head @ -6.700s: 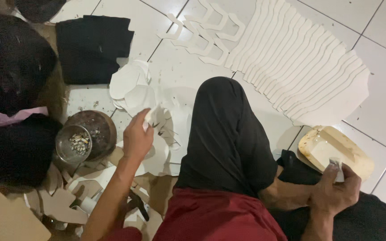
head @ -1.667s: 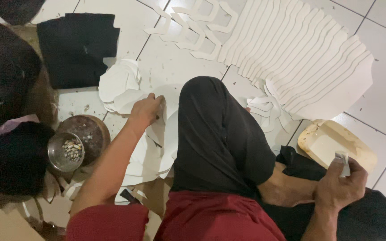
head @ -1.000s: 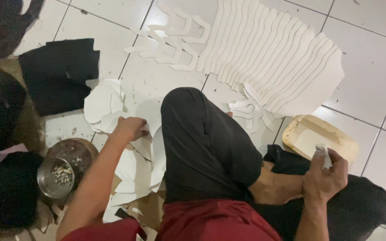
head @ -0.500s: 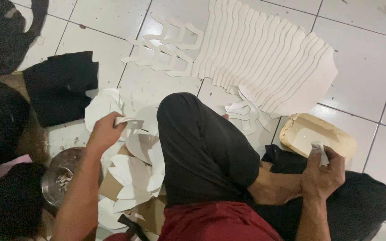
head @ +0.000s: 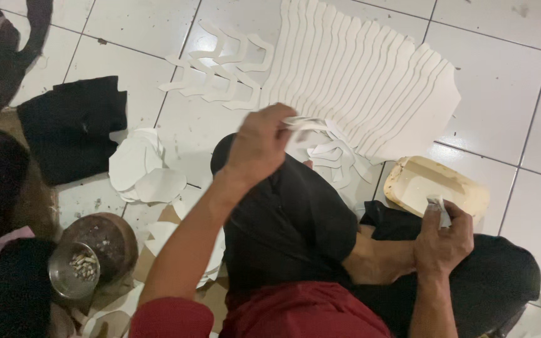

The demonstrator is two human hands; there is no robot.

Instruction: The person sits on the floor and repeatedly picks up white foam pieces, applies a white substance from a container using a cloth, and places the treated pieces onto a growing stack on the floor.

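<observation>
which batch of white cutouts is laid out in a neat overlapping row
The big fan of long white pieces on the tiles, above the left hand. The rounded white pieces by the black cloth sit in a loose pile instead.

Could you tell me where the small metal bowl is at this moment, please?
In the head view, the small metal bowl sits low on the person's left side, leaning against a brown round dish on the white tiled floor, below a stack of white rounded cut-outs.
</observation>
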